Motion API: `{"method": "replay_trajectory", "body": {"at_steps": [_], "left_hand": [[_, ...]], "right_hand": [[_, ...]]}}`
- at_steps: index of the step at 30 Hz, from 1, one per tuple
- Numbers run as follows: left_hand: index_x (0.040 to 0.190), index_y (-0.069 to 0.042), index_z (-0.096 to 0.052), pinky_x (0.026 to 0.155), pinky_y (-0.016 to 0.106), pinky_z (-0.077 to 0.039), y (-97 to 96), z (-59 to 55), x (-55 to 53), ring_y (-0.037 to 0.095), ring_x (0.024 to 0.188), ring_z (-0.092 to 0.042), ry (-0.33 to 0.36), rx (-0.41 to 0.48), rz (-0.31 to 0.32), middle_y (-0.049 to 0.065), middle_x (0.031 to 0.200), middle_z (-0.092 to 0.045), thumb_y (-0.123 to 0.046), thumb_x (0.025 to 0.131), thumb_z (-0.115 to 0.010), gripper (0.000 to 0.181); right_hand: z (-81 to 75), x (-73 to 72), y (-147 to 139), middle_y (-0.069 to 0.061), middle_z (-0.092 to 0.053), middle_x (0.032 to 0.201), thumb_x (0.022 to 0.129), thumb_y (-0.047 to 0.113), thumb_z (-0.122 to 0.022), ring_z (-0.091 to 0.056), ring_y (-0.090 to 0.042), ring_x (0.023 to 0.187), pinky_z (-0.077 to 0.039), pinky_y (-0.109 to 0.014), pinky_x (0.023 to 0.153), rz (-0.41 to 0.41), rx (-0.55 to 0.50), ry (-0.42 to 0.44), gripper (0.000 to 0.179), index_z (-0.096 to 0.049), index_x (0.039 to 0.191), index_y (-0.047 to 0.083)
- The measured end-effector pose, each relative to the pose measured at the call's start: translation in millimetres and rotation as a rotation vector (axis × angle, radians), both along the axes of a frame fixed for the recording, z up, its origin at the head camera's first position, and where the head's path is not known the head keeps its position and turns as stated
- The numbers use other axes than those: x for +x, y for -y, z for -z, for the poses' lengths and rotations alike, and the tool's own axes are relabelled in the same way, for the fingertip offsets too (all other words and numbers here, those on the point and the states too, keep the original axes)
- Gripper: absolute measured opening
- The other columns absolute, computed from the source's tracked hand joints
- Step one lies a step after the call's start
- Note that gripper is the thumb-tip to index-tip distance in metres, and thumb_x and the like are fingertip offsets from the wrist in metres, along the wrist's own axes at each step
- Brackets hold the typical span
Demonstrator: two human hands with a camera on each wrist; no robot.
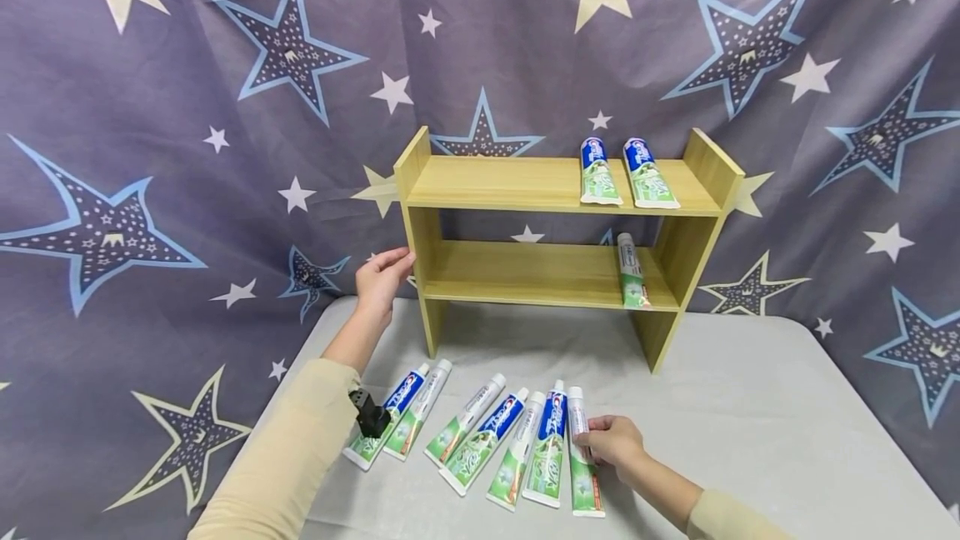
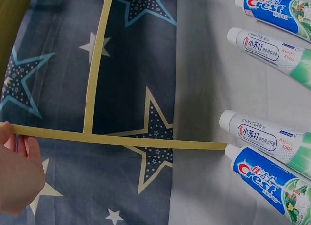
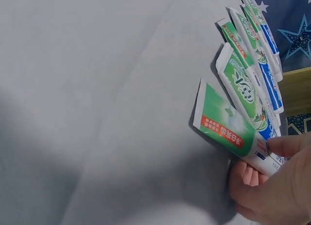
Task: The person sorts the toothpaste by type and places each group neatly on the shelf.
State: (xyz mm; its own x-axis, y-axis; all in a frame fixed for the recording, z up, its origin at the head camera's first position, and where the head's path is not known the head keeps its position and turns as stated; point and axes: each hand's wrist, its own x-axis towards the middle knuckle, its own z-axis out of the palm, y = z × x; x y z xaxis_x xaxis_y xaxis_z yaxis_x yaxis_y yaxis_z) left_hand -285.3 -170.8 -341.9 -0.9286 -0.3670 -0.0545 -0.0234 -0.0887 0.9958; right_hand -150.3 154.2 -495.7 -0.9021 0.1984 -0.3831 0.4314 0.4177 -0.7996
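At the table's front right, my right hand [image 1: 613, 440] pinches a white-and-green toothpaste tube [image 1: 586, 482] near its cap end, thumb on one side and fingers on the other. The tube's flat end shows in the right wrist view, on or close to the tabletop. My left hand [image 1: 382, 277] holds the front edge of the left side panel of a small wooden shelf [image 1: 487, 290], and in the left wrist view the fingers bend at that edge. Beside the held tube lies a blue-and-green Crest toothpaste tube [image 1: 547, 457].
Several more toothpaste tubes [image 1: 465, 419] lie in a row on the grey table [image 1: 750, 407]. Two Crest tubes [image 1: 649, 175] rest on the top board, and a white-and-green tube [image 1: 632, 273] leans on the lower board's right end. A starry curtain [image 1: 187, 107] hangs behind.
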Motion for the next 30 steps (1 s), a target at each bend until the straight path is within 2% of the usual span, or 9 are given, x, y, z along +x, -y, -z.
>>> {"method": "replay_trajectory", "body": {"at_steps": [8, 18, 21, 25, 28, 30], "left_hand": [[0.119, 0.003, -0.063, 0.103, 0.036, -0.052, -0.3, -1.1, 0.4, 0.002, 0.073, -0.064, -0.012, 0.014, -0.001, -0.013, 0.076, -0.062, -0.010, 0.087, -0.069, 0.035], [0.118, 0.003, -0.063, 0.102, 0.034, -0.053, 0.3, 1.0, 0.6, 0.000, 0.073, -0.064, -0.012, 0.013, -0.005, -0.015, 0.076, -0.063, -0.009, 0.087, -0.069, 0.034], [0.118, 0.003, -0.064, 0.099, 0.030, -0.054, 0.2, 1.1, 0.8, 0.000, 0.073, -0.065, -0.017, 0.015, -0.005, -0.013, 0.079, -0.066, -0.009, 0.087, -0.070, 0.034], [0.118, 0.003, -0.064, 0.088, 0.019, -0.057, 0.2, 1.2, 1.6, 0.000, 0.074, -0.065, -0.014, 0.020, 0.001, -0.010, 0.080, -0.066, -0.011, 0.087, -0.070, 0.035], [0.118, 0.002, -0.064, 0.080, 0.013, -0.057, 0.3, 0.9, 1.7, 0.000, 0.074, -0.065, -0.013, 0.027, 0.000, -0.011, 0.079, -0.066, -0.010, 0.087, -0.069, 0.034], [0.118, 0.002, -0.064, 0.080, 0.013, -0.057, 0.1, 0.6, 1.6, 0.000, 0.074, -0.065, -0.014, 0.032, -0.001, -0.010, 0.081, -0.067, -0.010, 0.087, -0.069, 0.033]], "right_hand": [[-1.9, 0.5, -2.5, -0.012, -0.063, 0.083, 0.073, 0.007, -0.074, -0.055, -0.010, 0.061, -0.054, -0.022, 0.055, 0.024, -0.050, 0.027, 0.035, -0.062, 0.103, -0.008], [-8.4, 1.1, -3.4, -0.006, -0.062, 0.073, 0.078, 0.002, -0.070, -0.053, -0.006, 0.054, -0.055, -0.019, 0.054, 0.037, -0.193, 0.072, 0.035, -0.058, 0.107, -0.013], [-9.6, -0.4, -4.9, -0.008, -0.066, 0.075, 0.079, 0.001, -0.069, -0.057, -0.007, 0.055, -0.058, -0.022, 0.058, 0.036, -0.234, 0.076, 0.036, -0.058, 0.109, -0.015], [-9.9, -2.5, -8.8, -0.007, -0.069, 0.074, 0.080, 0.000, -0.068, -0.062, -0.008, 0.057, -0.061, -0.027, 0.064, 0.020, -0.319, 0.081, 0.040, -0.055, 0.113, -0.018], [-11.5, -4.1, -11.9, -0.003, -0.069, 0.070, 0.081, 0.001, -0.068, -0.063, -0.008, 0.058, -0.061, -0.026, 0.064, 0.001, -0.373, 0.095, 0.044, -0.052, 0.117, -0.019], [-13.3, -5.4, -13.6, -0.002, -0.069, 0.068, 0.081, 0.001, -0.069, -0.063, -0.007, 0.058, -0.060, -0.025, 0.063, -0.005, -0.404, 0.105, 0.046, -0.052, 0.119, -0.020]]}}
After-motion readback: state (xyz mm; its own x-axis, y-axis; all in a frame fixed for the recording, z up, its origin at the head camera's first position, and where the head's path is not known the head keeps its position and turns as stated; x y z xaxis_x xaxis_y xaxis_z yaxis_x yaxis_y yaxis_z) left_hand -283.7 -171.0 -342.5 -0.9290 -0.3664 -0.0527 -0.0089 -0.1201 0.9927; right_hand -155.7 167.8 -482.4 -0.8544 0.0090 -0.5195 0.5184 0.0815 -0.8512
